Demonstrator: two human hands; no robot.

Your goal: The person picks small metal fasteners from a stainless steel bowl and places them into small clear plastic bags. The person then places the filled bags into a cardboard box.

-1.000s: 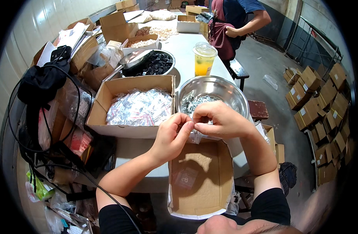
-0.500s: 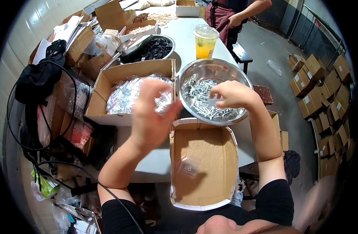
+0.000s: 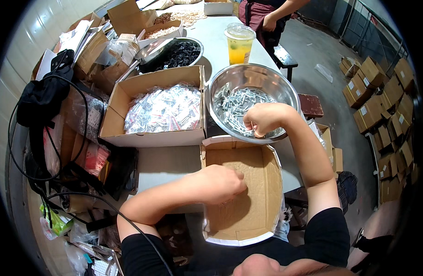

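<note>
My right hand (image 3: 266, 118) reaches into the near right part of a steel bowl (image 3: 285, 87). Its fingers are pinched around a silver screw, partly hidden by the fingers. Loose silver screws (image 3: 239, 103) lie in the bowl beside it. Low over a shallow cardboard tray (image 3: 241, 225), my left hand (image 3: 223, 185) has its fingers curled closed, knuckles up. It covers the spot where a small clear plastic bag lay, and whatever is in its fingers is hidden. Left of the bowl, a cardboard box (image 3: 108, 126) holds a heap of filled clear bags (image 3: 163, 110).
Behind the bowl stands a lidded cup of yellow drink (image 3: 239, 46). A bowl of black parts (image 3: 181, 55) is behind the box. A black cable (image 3: 101, 198) hangs across my left arm. Another person (image 3: 271, 20) stands at the far table side. Cartons (image 3: 375, 115) are stacked at right.
My left hand has moved down and right from beside the box into the tray, covering the small bag. My right hand has dipped lower in the bowl, its fingers closing on a screw.
</note>
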